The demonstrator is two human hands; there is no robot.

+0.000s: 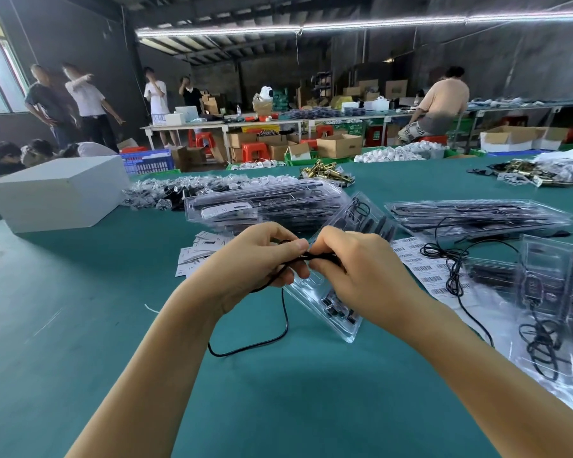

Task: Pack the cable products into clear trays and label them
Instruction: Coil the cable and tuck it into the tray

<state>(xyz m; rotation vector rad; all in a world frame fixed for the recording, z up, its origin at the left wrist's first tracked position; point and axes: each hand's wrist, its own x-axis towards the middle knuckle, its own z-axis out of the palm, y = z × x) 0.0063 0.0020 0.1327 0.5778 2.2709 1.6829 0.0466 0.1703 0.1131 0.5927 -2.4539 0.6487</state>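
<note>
Two bare forearms enter from the lower edge of the view, above the green desk (80,309). No sleeve, glove, watch, ring or band shows on either arm from elbow region to fingertips. The left hand (255,256) and right hand (361,269) have short, unpainted nails. No markings are visible on either one.

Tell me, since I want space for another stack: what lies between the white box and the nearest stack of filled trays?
Head view: bare green table between the white box and that stack of filled trays; small clear bags lie just behind.
</note>
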